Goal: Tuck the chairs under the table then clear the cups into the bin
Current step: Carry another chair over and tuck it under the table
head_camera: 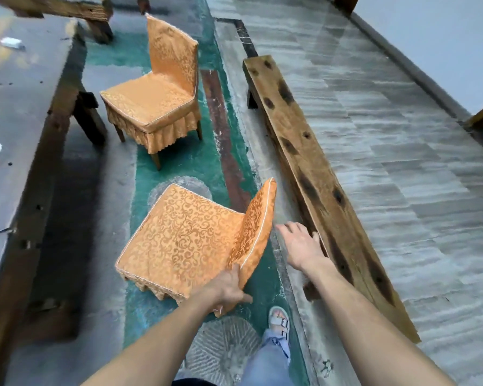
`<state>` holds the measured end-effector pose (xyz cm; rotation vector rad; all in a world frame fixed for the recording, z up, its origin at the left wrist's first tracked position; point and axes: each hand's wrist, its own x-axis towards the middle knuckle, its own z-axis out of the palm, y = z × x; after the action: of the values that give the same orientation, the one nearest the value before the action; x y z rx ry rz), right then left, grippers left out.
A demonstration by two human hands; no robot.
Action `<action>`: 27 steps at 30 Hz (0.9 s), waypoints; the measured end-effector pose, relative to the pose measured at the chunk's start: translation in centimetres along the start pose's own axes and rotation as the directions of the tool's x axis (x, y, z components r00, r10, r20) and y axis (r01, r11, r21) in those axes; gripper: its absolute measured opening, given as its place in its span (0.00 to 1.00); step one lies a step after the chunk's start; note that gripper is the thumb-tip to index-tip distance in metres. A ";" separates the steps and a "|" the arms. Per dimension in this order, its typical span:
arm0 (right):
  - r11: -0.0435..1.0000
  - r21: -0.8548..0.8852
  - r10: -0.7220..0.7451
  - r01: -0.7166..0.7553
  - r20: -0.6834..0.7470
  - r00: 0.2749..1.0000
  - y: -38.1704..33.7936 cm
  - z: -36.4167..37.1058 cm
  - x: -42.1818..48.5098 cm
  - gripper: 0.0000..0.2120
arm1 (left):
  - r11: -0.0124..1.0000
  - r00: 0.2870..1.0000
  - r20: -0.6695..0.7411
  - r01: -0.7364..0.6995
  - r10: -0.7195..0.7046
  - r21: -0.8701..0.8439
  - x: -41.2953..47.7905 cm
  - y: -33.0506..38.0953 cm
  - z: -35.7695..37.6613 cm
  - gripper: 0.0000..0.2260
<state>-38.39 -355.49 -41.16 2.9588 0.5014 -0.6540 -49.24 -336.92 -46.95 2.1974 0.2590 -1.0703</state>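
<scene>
Where the left hand [226, 288] grips, thumb and fingers clamp the backrest's near end on the near chair [184, 238]; the right hand [300, 246] hovers just beside, fingers spread, empty. The table [20, 107] lies leftward, its edge parallel to the backrest.

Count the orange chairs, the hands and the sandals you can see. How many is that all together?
Orange chairs: 2 (near chair, far chair)
Hands: 2 (left hand, right hand)
Sandals: 1 (sandal)
Total: 5
</scene>
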 end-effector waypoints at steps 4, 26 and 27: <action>0.979 -0.075 -0.187 0.190 0.048 0.981 2.9 -1.0 6.2 0.42 | 0.993 0.991 -0.062 0.115 -0.117 -0.035 1.7 2.2 0.9 0.54; 0.297 -0.592 -0.773 0.749 0.312 0.552 3.5 0.6 24.7 0.29 | 0.881 0.693 -0.592 0.468 -0.412 -0.066 6.8 4.4 6.9 0.24; 0.275 -0.594 -0.792 0.756 0.305 0.528 3.5 0.9 25.3 0.28 | 0.889 0.674 -0.623 0.452 -0.397 -0.076 7.0 4.1 7.3 0.24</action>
<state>-15.92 -351.35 -52.61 1.8435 1.8217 -0.2810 -47.46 -345.46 -53.47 2.5854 1.0954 -0.5156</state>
